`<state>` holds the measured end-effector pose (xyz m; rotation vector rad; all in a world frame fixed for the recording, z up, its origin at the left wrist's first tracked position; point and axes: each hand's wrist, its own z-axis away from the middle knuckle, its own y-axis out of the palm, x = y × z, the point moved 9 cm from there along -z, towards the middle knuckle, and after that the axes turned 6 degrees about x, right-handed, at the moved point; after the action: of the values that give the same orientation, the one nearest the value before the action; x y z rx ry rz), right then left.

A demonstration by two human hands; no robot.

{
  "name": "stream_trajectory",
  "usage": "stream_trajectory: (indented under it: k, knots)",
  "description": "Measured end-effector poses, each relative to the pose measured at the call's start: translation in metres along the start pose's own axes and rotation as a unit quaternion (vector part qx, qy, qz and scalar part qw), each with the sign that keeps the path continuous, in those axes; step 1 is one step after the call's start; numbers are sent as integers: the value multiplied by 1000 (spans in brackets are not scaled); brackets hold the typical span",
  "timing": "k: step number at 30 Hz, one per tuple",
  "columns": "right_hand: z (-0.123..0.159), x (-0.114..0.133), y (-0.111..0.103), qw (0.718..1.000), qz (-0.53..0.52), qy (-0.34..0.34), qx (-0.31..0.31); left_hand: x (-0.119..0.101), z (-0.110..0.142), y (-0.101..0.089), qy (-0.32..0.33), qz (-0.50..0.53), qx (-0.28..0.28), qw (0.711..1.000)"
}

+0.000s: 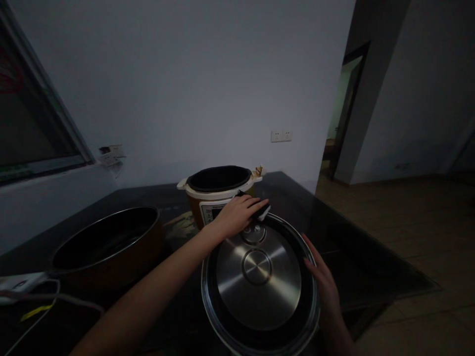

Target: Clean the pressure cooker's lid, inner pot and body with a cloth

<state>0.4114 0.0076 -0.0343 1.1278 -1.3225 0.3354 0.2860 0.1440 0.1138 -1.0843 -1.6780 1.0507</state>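
Note:
The round lid [282, 296] of an electric pressure cooker is tilted up, its steel underside facing me. My right hand [321, 277] grips its rim on the right side, fingers over the edge. At the lid's upper rim, my left hand [237, 215] presses down on a dark cloth [264, 210] with a whitish edge; the fingers lie over it. Just behind the lid stands the cooker body [195, 202], its top open, with a pale rim, side handles and a front control panel partly covered by my left hand and forearm.
To the left a wide, dark-lined pan [107, 252] with a light handle [22, 282] sits on the dark glossy table [304, 207]. Cords [55, 296] lie near the pan's handle. Behind the table rises a wall with sockets [281, 136]. The table's right edge borders a tiled floor.

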Motion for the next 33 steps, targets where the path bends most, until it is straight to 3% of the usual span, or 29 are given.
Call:
stream_trajectory:
  k: [4, 8, 14, 18, 28, 33]
  knots:
    - [3, 1, -1, 1000, 14, -6, -9, 3, 4, 15, 18, -2, 19, 1000]
    - [8, 0, -5, 999, 25, -7, -26, 3, 23, 19, 15, 6, 31, 999]
    - [8, -3, -4, 1000, 9, 8, -22, 4, 53, 14, -51, 19, 22, 998]
    - [9, -1, -4, 999, 19, 5, -35, 0, 55, 13, -81, -25, 2, 996]
    - [9, 0, -9, 998, 61, -16, -27, -32, 2, 23, 9, -59, -1, 998]
    - [7, 0, -8, 998, 64, -11, -23, -38, 8, 25, 118, -65, 22, 991]
